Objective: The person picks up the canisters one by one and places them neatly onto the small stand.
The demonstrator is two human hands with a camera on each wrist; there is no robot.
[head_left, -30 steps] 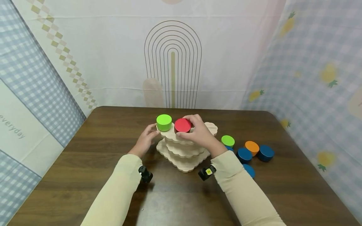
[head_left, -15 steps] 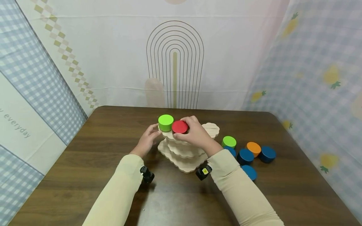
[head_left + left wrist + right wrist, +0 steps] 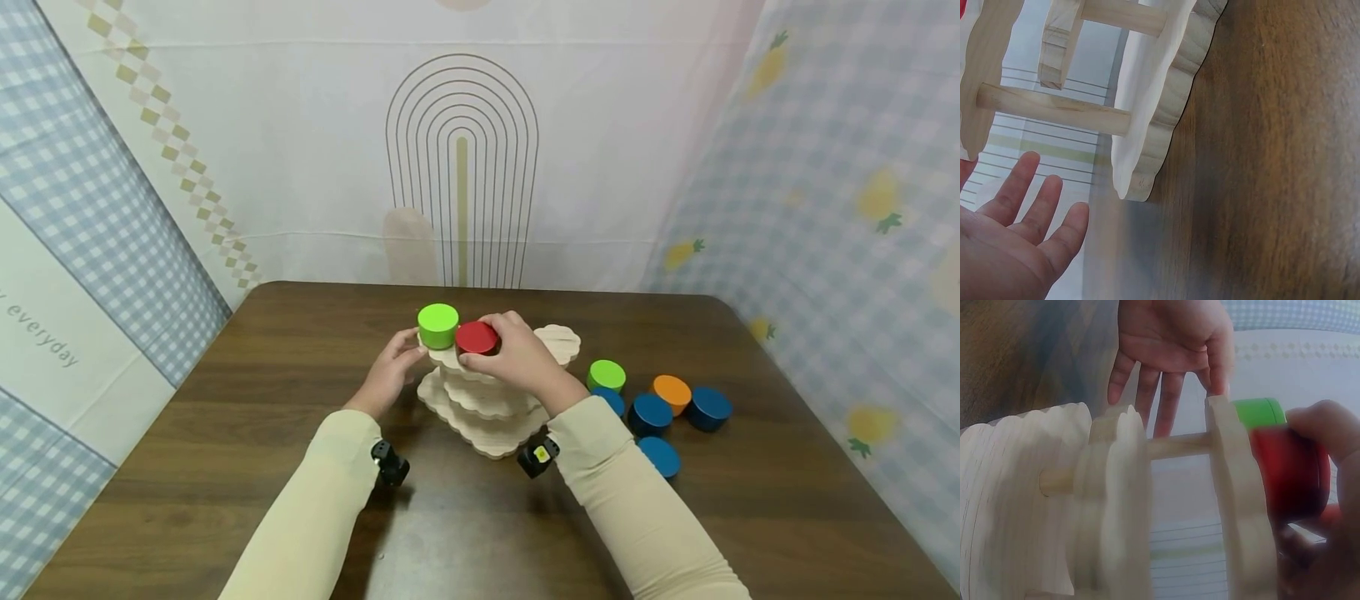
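Note:
A tiered wooden stand with scalloped edges stands mid-table, its levels joined by wooden pegs. On the left of its top level sits a light green cylindrical block. My right hand grips a red cylindrical block by its sides, close beside the green one on that level. In the right wrist view, the red block lies against the top board. My left hand touches the left edge of the top board with extended fingers; its other fingers are spread below, off the wood.
Right of the stand lie more cylindrical blocks: a green one, an orange one and several blue ones, such as the blue block. A printed cloth hangs behind the brown table.
My right hand has shifted left with the red block, bringing it closer to the green block. During the last half second little moves. The left hand stays at the stand's edge.

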